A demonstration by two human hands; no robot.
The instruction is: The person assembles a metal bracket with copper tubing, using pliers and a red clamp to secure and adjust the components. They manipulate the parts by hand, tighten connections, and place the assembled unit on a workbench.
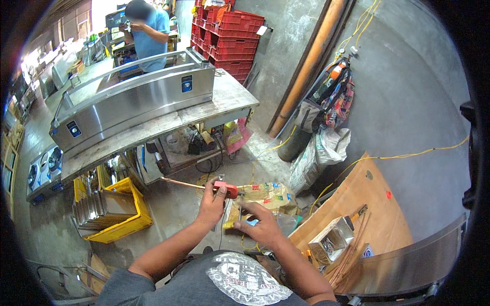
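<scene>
My left hand is closed around a red hand tool with metal fittings; its exact kind is not clear. A thin copper-coloured tube juts out leftward from the same grip. Just right of the tool, my right hand is held with thumb and fingers apart, its fingertips close to a slim metal rod below the red body. Whether the fingertips touch the rod I cannot tell. Beneath my hands a crumpled yellowish plastic sack lies on the floor.
Ahead, a long stainless-steel appliance rests on a metal-topped table. A yellow crate of metal sheets stands at left. At right, a plywood sheet carries a small wooden box. Beyond the table works another person.
</scene>
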